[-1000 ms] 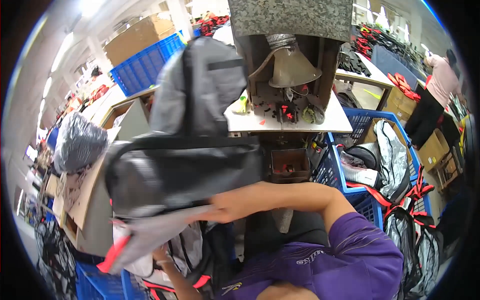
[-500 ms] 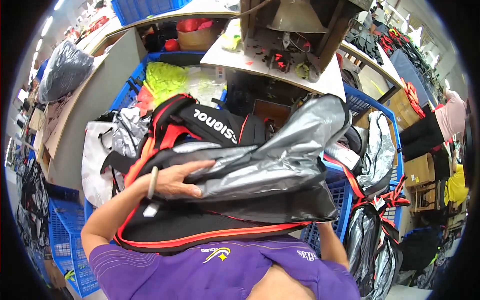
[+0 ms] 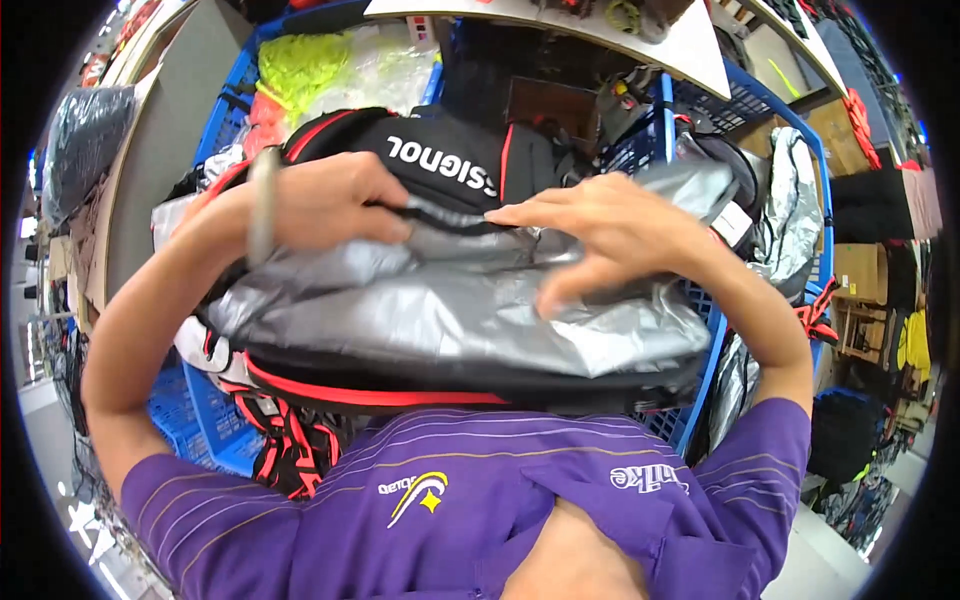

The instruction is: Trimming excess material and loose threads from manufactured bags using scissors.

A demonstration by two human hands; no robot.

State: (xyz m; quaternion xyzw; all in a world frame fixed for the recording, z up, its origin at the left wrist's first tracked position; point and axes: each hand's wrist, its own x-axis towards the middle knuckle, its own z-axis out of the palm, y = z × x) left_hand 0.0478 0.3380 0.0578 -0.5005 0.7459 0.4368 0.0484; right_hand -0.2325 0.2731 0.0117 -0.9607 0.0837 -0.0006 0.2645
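Working the silver lining (image 3: 450,310) along its dark edge seemed to call for an even, light pull from both sides, with the fingertips close to the seam so that the thin, crinkled sheet was not creased or strained at one spot. Keeping the bulk of the black backpack (image 3: 560,160) settled and flat would have helped, since loose folds bunched below the knuckles and the sheet looked slippery. The left hand (image 3: 335,205), with a pale bangle (image 3: 262,205) at its wrist, had its fingers curled narrowly at the edge, thumb near forefinger; blur left it unclear whether they truly gripped the sheet. The right hand (image 3: 605,225) was wide, its thumb spread over the lining and its fingers reaching inward along the same edge toward the left. The backpack lay crosswise just in front of the person's purple shirt (image 3: 480,480), under and between the hands: its padded, lettered panel sat beyond them, the lining spread beneath and nearer the body, and the red trim (image 3: 380,395) ran along the near side. A blue crate (image 3: 820,160) with more silver-lined pieces stood to the right, and a white table (image 3: 690,55) stood farther off.
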